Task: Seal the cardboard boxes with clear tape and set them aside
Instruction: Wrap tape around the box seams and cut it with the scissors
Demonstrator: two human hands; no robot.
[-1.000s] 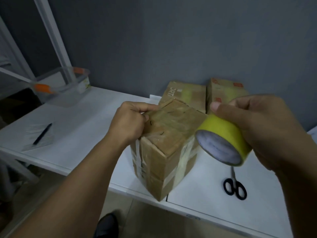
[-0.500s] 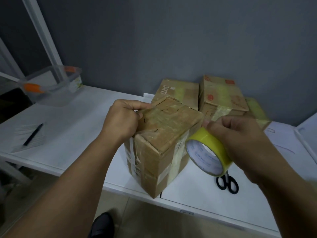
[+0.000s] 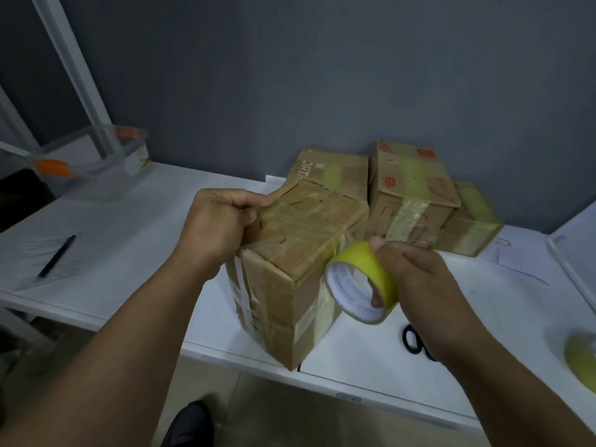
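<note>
One worn box [image 3: 300, 253] — old tape strips, creased cardboard.

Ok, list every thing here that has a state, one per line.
Brown cardboard box at the table edge: flaps down, upright, left hand holds its top corner.
Yellow-tinted tape roll: gripped by right hand, beside the box.
Three cardboard boxes at the wall: taped.
Black scissors: flat, partly hidden.

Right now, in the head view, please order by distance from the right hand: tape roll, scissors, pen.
From the right hand:
1. Tape roll, gripped in it.
2. Scissors, on the table just below the wrist.
3. Pen, far left on paper.
</note>
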